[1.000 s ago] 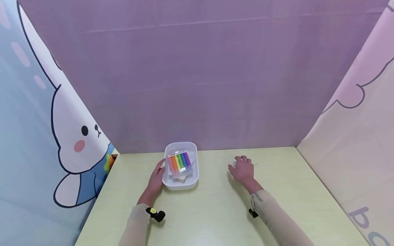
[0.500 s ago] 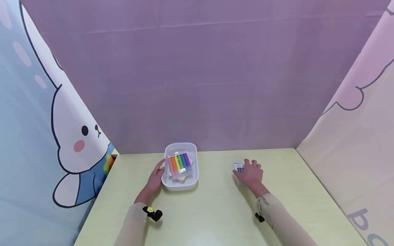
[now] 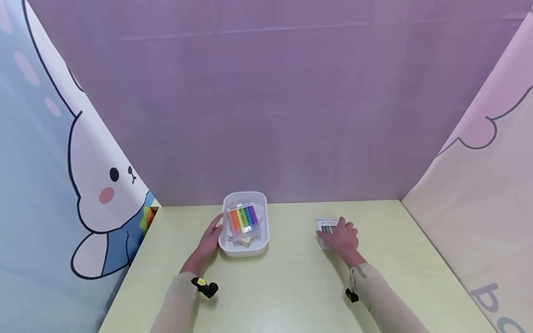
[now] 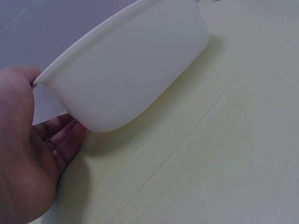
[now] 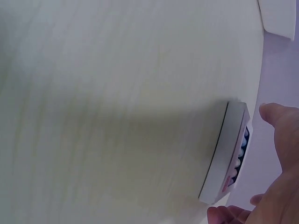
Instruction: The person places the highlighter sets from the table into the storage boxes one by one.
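On the table's left half stands a white plastic basin (image 3: 243, 253). My left hand (image 3: 209, 240) holds it by its left side, thumb at the rim and fingers against the outer wall, as the left wrist view shows. Inside lies a clear pack of rainbow-coloured sticks (image 3: 243, 219) over another flat pack. To the right, a flat white box (image 3: 321, 224) has a window showing a row of round-ended sticks. My right hand (image 3: 343, 237) is over this box, thumb and fingers spread about it; the right wrist view shows a gap between thumb and box (image 5: 224, 149).
The pale wooden table (image 3: 283, 286) ends at a purple cloth backdrop (image 3: 291, 115). Printed cloths hang on both sides, a rabbit cloth (image 3: 100, 185) at left and a pink-and-cream one (image 3: 474, 194) at right.
My right hand has moved slightly right and toward me, uncovering more of the white box under it. The left hand and the basin have stayed in place.
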A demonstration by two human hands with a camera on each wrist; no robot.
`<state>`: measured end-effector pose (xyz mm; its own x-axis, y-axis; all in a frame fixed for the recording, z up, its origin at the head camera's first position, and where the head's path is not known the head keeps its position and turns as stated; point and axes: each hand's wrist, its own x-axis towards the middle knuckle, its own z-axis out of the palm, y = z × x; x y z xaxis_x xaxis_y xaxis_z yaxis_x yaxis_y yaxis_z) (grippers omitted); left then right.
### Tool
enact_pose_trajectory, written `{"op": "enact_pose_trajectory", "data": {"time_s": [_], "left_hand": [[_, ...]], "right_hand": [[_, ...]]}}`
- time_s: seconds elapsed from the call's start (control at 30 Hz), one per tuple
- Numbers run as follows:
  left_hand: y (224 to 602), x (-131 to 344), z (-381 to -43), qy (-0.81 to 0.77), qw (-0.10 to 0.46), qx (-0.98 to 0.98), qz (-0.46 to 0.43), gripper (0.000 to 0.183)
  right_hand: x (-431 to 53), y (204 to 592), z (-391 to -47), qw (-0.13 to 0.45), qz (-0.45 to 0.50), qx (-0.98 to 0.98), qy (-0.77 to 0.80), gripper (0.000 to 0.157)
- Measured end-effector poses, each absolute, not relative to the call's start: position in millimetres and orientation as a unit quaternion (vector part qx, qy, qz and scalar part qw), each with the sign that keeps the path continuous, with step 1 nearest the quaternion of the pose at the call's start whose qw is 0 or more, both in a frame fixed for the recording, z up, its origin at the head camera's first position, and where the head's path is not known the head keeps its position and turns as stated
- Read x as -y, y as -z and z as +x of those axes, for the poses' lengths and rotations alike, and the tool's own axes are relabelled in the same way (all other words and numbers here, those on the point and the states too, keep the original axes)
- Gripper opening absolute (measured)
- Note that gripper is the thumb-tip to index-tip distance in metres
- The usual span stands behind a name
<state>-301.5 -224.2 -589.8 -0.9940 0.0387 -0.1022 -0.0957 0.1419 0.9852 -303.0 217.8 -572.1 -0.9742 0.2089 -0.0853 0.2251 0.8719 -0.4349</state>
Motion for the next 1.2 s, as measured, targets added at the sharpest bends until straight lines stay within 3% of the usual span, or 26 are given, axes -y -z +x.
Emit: {"op": "enact_pose_trajectory", "data": {"time_s": [0.2,0.53,0.87,1.2], "left_hand": [[571.2,223.5,-294.9,-0.651,0.071,-0.756,-0.017,0.050],[599.0,225.8,-304.5,-0.645,0.039,-0.763,-0.010,0.049],[599.9,224.6,-304.5,-0.649,0.029,-0.760,-0.005,0.049],[599.6,223.1,-302.5,-0.650,0.030,-0.759,-0.018,0.047]], "right_hand": [[-213.0,578.5,-301.7,0.023,0.114,-0.970,0.213,0.108],[-209.0,583.6,-303.5,0.027,0.112,-0.972,0.206,0.097],[-209.2,586.6,-305.7,0.013,0.104,-0.972,0.211,0.087],[-204.1,575.2,-311.5,-0.009,0.073,-0.978,0.193,0.090]]}}
